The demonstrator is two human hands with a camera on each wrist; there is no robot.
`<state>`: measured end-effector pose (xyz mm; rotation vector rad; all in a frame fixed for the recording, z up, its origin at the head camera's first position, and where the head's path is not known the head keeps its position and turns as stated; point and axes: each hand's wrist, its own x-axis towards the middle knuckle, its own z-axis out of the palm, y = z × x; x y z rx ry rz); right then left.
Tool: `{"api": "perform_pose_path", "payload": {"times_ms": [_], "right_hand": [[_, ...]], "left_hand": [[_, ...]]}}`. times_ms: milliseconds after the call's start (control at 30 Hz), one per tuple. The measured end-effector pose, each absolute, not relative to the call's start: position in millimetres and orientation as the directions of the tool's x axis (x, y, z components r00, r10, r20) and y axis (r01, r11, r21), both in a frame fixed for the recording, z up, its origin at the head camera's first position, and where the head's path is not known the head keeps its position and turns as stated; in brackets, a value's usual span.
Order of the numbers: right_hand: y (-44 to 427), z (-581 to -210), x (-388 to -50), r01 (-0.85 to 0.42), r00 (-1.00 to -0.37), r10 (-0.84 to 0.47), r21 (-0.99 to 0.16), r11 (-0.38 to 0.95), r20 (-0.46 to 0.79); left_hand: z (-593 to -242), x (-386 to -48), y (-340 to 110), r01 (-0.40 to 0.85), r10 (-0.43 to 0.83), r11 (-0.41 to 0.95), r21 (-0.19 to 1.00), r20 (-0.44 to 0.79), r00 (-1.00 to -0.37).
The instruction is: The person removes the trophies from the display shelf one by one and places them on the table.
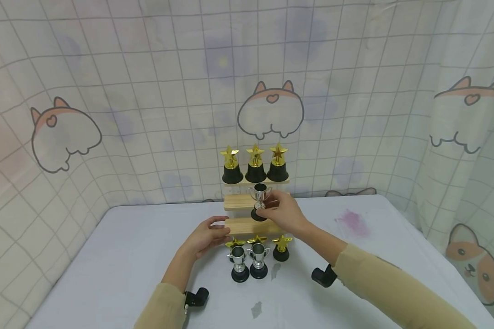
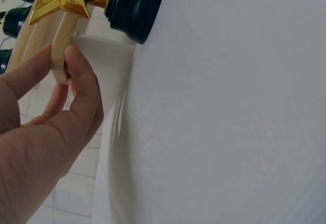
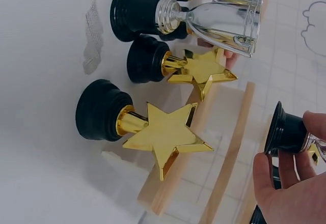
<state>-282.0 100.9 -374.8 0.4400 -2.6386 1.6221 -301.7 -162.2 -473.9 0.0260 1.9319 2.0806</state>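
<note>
A tiered wooden stand [image 1: 238,227] rises at the back of the table. My left hand [image 1: 206,237] pinches the left end of its lowest step; the left wrist view shows thumb and fingers [image 2: 80,66] on both faces of that board [image 2: 62,46]. My right hand [image 1: 286,213] holds a silver cup trophy [image 1: 260,195] by its lower part, above the lowest step and in front of the middle one. In the right wrist view the fingers [image 3: 288,170] lie around its black base [image 3: 286,131]. Three gold star trophies [image 1: 255,165] stand on the top step.
Two silver cups [image 1: 258,260] stand on the white table [image 1: 148,256] before the stand, with three gold star trophies [image 1: 281,248] close behind and beside them. A grid-patterned curtain [image 1: 164,114] hangs behind. Black wrist cameras [image 1: 197,297] sit on both forearms.
</note>
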Motion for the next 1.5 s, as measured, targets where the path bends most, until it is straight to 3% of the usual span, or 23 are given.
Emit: {"api": "perform_pose_path", "payload": {"times_ms": [1500], "right_hand": [[161, -405, -213, -0.195, -0.966, -0.223, -0.932, 0.306, 0.129]], "left_hand": [[-478, -304, -164, -0.191, 0.235, -0.038, 0.981, -0.177, -0.956]]}}
